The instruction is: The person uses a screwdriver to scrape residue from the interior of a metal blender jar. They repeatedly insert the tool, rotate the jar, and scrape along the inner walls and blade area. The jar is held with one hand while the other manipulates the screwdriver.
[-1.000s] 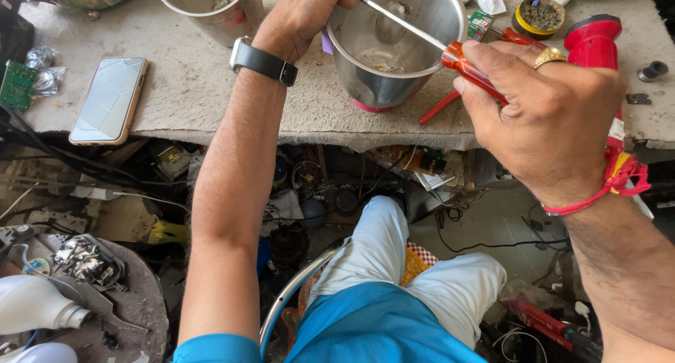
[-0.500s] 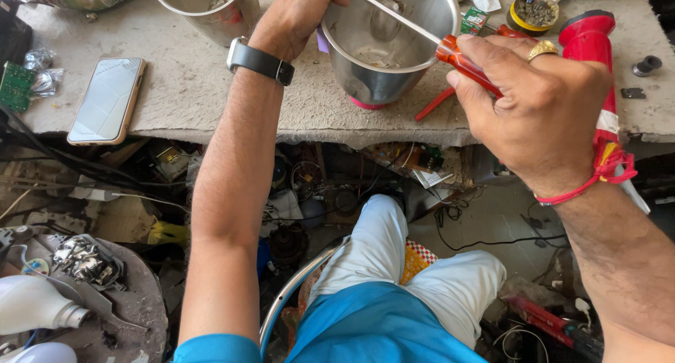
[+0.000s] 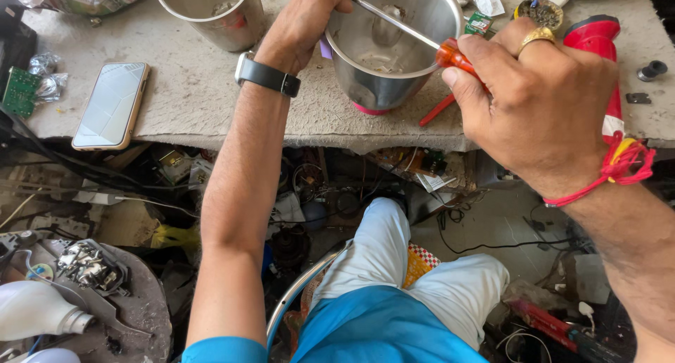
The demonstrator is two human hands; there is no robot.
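Observation:
A steel mixer jar (image 3: 394, 68) stands on the grey workbench (image 3: 190, 103), top centre. My left hand (image 3: 306, 18), with a black watch on the wrist, grips the jar's left rim. My right hand (image 3: 534, 103), wearing a gold ring and a red thread at the wrist, holds a screwdriver (image 3: 422, 36) with an orange handle. Its metal shaft reaches down into the jar towards the bottom. Behind my right hand stands a red tool body (image 3: 598, 43).
A second steel jar (image 3: 211, 11) stands at the top left. A phone (image 3: 112, 104) lies flat on the bench's left side, near a green circuit board (image 3: 20, 90). Under the bench are wires, parts and a white bulb (image 3: 35, 314). My legs are below.
The view has shifted a little, so the jar and both hands sit higher in the frame. Both hands keep their grips and the screwdriver stays inside the jar.

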